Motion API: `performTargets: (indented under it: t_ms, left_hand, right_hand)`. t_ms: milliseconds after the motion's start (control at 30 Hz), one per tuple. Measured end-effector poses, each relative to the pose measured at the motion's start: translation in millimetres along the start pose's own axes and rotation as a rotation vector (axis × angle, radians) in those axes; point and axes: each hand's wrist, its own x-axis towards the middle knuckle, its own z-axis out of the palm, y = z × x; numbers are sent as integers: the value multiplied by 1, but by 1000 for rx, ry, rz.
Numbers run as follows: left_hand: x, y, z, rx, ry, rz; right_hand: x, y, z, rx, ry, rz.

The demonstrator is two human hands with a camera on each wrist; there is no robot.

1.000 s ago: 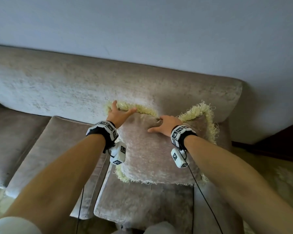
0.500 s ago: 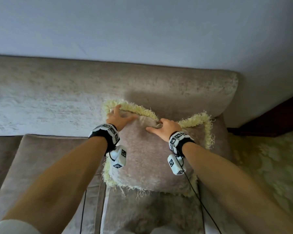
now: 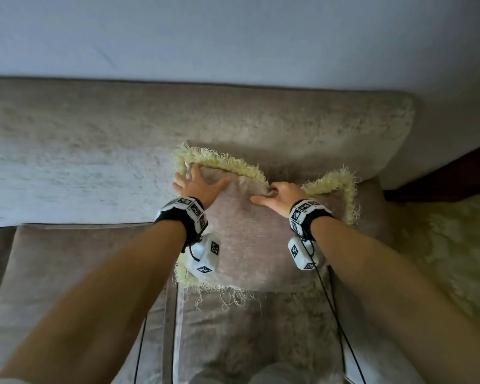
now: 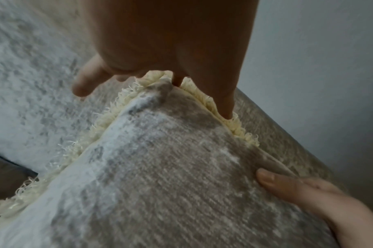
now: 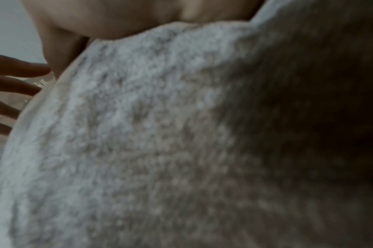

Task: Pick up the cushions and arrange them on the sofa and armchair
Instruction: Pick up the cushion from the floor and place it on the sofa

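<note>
Fringed cushion point(image 3: 250, 239) propped on the sofa point(image 3: 94, 167) seat against the backrest; left hand point(image 3: 198, 185) spread flat at its upper corner, right hand point(image 3: 281, 196) pinching the top edge; released off-balance, it would likely slump forward off the backrest.

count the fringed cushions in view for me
1. The fringed cushion stands at the sofa's right end, leaning on the backrest, with the left hand and right hand at its top edge. Others may lie out of frame.
</note>
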Motion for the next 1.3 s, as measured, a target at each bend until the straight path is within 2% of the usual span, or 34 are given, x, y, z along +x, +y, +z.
performTargets:
  t_ms: [200,300,500,633,700,767,867,1033,1133,1300]
  left_hand:
    - [25,-3,15,-113,-38,-109]
    - [25,-3,31,-121,-88,-117]
    - [29,8,60,-162,73,-188]
    - [31,10,69,-146,169,-182]
    - [32,10,72,-136,183,-172]
    - [36,8,72,-141,210,-177]
    - [41,2,73,-201,201,-180]
    - [43,-9,69,-319,162,-150]
    - [38,-10,68,-335,164,-139]
    - [19,-5,68,-263,225,-160]
  right_hand:
    - [23,21,1,-93,-60,37]
    - [33,32,6,-97,4,95]
    - [27,70,-7,17,183,334]
    - [12,110,-1,297,283,666]
    - [10,119,2,511,248,800]
    - [11,119,2,669,192,850]
    - [15,117,6,808,173,877]
    - [20,128,21,1022,283,924]
    - [18,128,20,1102,259,873]
    - [7,122,11,1091,260,751]
